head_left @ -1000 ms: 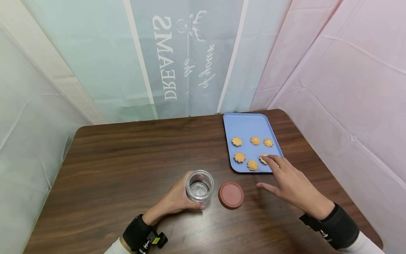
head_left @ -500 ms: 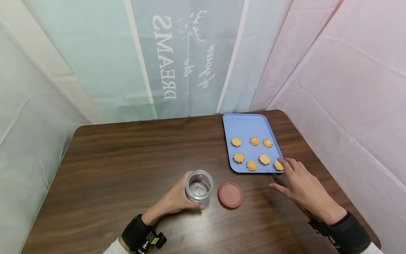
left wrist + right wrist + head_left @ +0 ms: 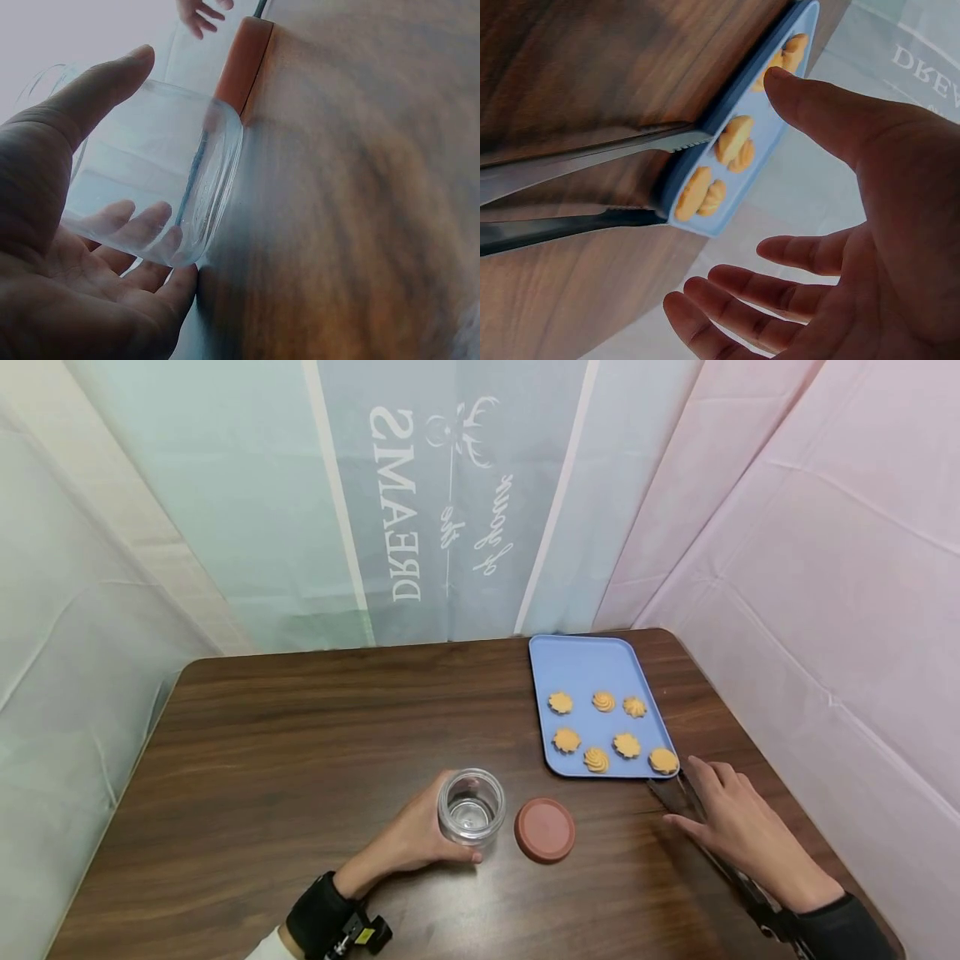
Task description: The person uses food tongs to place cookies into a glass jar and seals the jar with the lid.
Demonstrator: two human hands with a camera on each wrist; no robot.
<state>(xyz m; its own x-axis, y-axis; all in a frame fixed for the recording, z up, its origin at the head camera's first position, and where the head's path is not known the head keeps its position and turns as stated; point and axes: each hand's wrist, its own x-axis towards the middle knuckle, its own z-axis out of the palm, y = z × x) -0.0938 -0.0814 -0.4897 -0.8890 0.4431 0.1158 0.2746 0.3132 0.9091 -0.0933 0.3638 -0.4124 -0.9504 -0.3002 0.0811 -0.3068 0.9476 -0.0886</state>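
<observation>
An uncapped clear glass jar (image 3: 471,810) stands on the table, and my left hand (image 3: 416,835) grips it round its side with thumb and fingers. In the left wrist view, the fingers show through the glass (image 3: 150,161). My right hand (image 3: 742,831) hovers over a pair of metal tongs (image 3: 577,159) at the table's right, its fingers spread and holding nothing. The tongs lie with parted tips at the near edge of a blue tray (image 3: 581,664); the hand and wrist partly hide them in the head view. Several piped butter cookies (image 3: 627,745) lie on that tray.
Between jar and tray, a round reddish-brown lid (image 3: 545,831) lies flat on the dark wooden table (image 3: 322,727). A printed cloth (image 3: 442,527) hangs behind the table's far edge. Pale cloth also hangs at both sides.
My right hand has moved right and nearer to me, away from over the tray, uncovering the cookie at its near right corner and the tongs. My left hand stays on the jar.
</observation>
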